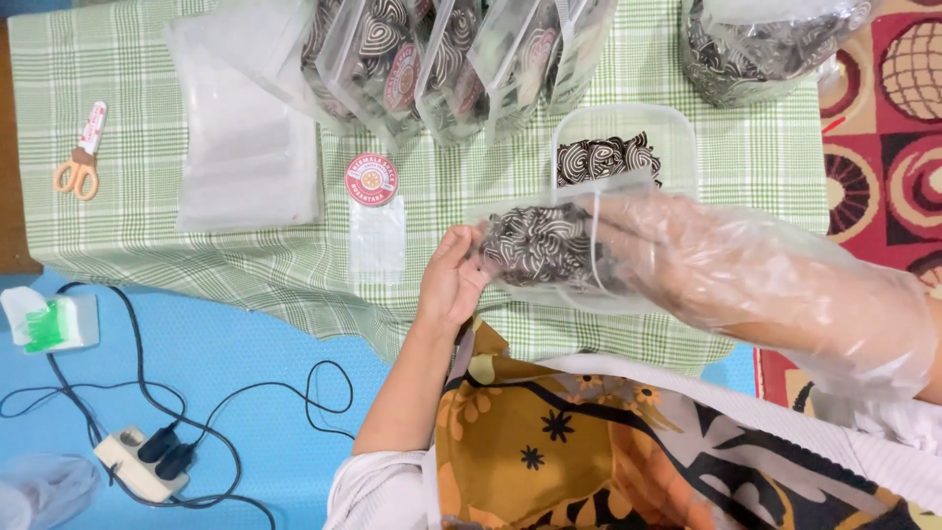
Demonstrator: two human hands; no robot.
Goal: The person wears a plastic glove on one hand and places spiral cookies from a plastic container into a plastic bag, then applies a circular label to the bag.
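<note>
Gloved right hand (687, 260) fills crinkly pouch (549, 250)

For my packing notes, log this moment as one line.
left hand: holds clear pouch open | right hand: plastic-gloved, inside pouch with swirl cookies | nearby: cookie tub, scissors

Orange-handled scissors (78, 162) on green checked cloth (128, 69) — white power strip (137, 463) below.

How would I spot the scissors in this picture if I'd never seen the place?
Find the green checked cloth that covers the low table, then follow it to its far left edge. The scissors lie there alone, left of the stack of clear plastic bags. Their orange handles and white blade cover set them apart from everything nearby.
</note>
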